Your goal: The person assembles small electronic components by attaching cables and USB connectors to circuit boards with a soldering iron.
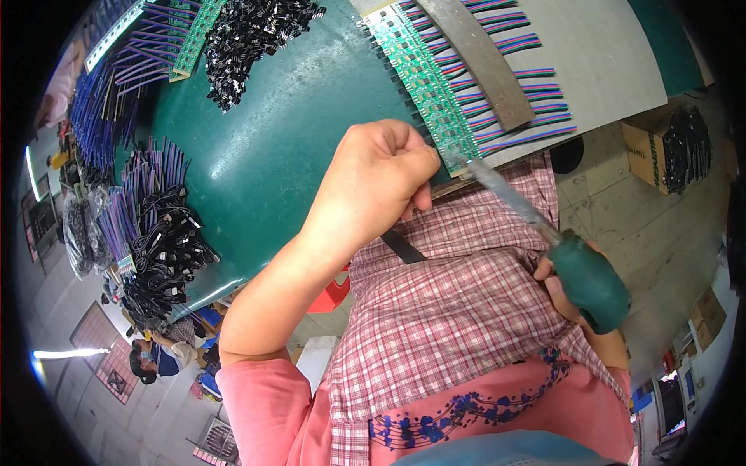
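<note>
My left hand (381, 171) is closed in a pinch beside the near end of a green circuit board strip (423, 85); whatever its fingers hold is hidden. My right hand (556, 289), partly covered by the tool, grips a soldering iron (589, 283) with a green handle and a grey metal shaft. The iron's tip reaches the board's near end, close to my left fingertips. Rows of red, blue and dark wires (528, 133) stick out from the board's right side. Across them lies a flat metal bar (497, 85). Small black parts line the board's left edge.
On the green table (264, 147) lie a heap of small black connectors (252, 43), blue-purple wire bundles (101, 116), another wired board (190, 46) and black cables (159, 248). A cardboard box (646, 155) holding black cables stands at right. Another person (159, 357) is far left.
</note>
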A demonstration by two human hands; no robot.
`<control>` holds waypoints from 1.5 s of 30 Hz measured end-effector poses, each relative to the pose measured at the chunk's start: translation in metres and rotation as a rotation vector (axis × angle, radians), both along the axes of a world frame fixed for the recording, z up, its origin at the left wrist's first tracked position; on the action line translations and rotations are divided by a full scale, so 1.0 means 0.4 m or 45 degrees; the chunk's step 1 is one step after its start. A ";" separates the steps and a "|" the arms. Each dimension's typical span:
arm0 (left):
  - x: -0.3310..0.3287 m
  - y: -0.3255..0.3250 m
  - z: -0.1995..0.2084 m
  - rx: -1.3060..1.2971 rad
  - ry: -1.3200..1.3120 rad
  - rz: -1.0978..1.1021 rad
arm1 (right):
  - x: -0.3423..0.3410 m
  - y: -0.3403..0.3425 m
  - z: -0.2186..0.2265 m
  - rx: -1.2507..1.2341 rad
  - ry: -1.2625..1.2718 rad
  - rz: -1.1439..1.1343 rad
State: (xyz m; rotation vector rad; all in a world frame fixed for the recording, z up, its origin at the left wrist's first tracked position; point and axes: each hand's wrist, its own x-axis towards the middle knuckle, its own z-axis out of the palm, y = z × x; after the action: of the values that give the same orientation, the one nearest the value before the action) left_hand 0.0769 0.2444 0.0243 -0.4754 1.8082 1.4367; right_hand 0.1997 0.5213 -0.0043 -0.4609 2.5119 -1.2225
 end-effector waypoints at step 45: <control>-0.463 -0.171 -0.070 -1.655 1.720 -0.310 | -0.073 -0.061 0.063 -0.849 -0.448 -0.497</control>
State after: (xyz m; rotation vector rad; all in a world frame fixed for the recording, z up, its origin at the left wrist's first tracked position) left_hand -0.1083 0.1759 -0.0035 0.2901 3.5982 0.0107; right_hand 0.1704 0.4971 0.0210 0.1212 1.9019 -2.0852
